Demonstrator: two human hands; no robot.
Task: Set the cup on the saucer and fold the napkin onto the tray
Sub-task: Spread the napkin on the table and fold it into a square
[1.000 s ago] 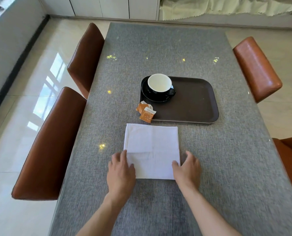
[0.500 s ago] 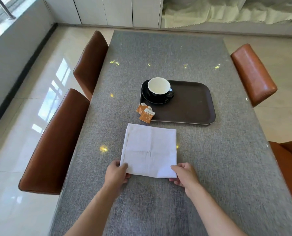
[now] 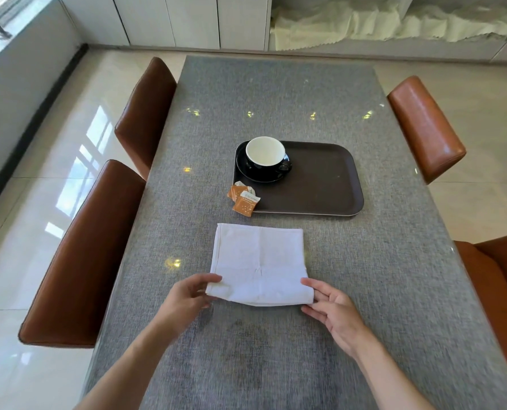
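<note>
where both hands pinch it, white creased napkin (image 3: pixel 259 263), near edge lifted

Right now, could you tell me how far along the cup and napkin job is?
Done: the cup already sits on the saucer at the tray's left end. In hand: the left hand and right hand pinch the napkin's near corners, its near edge lifted off the table. Left: finishing the fold and moving the napkin onto the tray, whose right part is bare.
</note>
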